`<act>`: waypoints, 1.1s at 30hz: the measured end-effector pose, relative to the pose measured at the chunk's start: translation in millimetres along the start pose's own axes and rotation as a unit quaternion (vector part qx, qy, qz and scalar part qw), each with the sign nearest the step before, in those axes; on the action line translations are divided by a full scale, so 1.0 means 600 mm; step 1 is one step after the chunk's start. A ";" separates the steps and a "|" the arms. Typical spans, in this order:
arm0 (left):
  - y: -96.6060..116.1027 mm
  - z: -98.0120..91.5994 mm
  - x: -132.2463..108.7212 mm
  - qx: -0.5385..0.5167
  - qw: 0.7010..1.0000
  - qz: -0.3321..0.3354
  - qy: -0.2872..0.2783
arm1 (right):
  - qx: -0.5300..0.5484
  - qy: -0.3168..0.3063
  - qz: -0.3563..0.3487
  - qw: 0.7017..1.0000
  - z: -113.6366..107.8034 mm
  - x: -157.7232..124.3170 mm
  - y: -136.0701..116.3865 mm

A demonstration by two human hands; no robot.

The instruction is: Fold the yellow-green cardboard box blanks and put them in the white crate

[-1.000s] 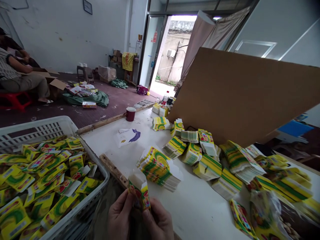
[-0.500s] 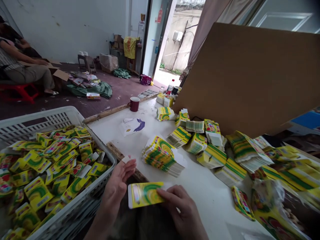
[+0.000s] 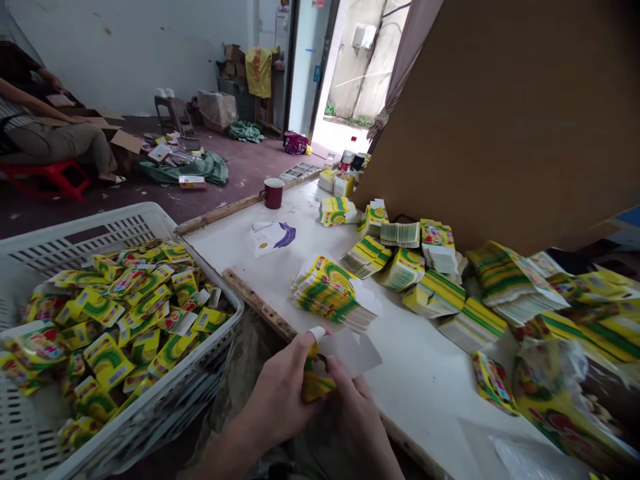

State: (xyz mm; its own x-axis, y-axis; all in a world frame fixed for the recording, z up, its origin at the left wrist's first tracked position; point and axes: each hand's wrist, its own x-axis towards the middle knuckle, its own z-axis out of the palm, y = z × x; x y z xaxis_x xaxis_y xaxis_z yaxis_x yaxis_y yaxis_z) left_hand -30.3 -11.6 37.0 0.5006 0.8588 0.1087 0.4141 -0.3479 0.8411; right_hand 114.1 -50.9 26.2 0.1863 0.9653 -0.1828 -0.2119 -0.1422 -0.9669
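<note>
Between my two hands, over the near edge of the table, is a small yellow carton (image 3: 316, 387) with its white flaps standing out. My left hand (image 3: 285, 387) wraps around its left side; a white covering sits on one fingertip. My right hand (image 3: 353, 407) grips the carton from the right, thumb at its opening. Just beyond them stands a stack of flat yellow-green cartons (image 3: 325, 287) on the white table (image 3: 400, 347). To the left, a white plastic basket (image 3: 145, 407) holds many folded yellow cartons (image 3: 107, 360).
More carton stacks (image 3: 433, 293) cover the table's right side, beside an open plastic bag (image 3: 560, 400). A large cardboard sheet (image 3: 500, 133) rises behind them. A maroon mug (image 3: 273, 193) and a printed paper (image 3: 273, 237) lie farther off. A person (image 3: 55, 133) sits at far left.
My left hand has come across to the carton and now holds it with the right. The carton, flat before, is now opened with flaps out. The view has shifted slightly.
</note>
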 end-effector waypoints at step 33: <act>-0.020 -0.029 0.002 0.022 0.995 0.039 0.093 | -0.330 -0.129 -0.211 0.911 -0.041 0.021 -0.034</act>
State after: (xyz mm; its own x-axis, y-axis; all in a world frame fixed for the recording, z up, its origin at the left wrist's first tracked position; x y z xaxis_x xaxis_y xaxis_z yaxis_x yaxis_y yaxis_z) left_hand -47.9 0.3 36.4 0.3852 0.8818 0.2721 0.4147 -0.4288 0.8026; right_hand 144.1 -41.1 39.0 -0.1326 0.9719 0.1946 0.4652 0.2344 -0.8536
